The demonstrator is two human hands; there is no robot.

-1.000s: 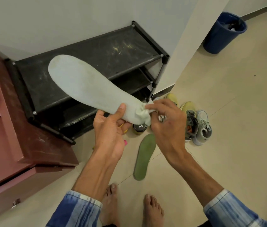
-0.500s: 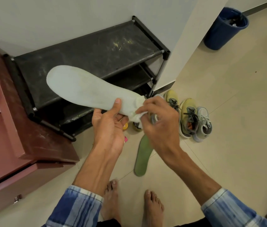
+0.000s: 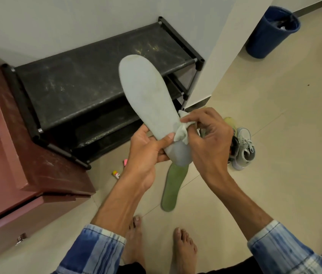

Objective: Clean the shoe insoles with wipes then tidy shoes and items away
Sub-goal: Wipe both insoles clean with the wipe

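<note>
Wiping pale insole point(image 3: 146, 99), wipe point(image 3: 182, 132) (crumpled)

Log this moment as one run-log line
stage: wiping | left hand: grips pale insole | right hand: pinches wipe on it | green insole: on floor

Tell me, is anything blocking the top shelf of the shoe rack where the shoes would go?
Nothing visible lies on the shoe rack top shelf; only the held pale insole crosses it in view.
</note>
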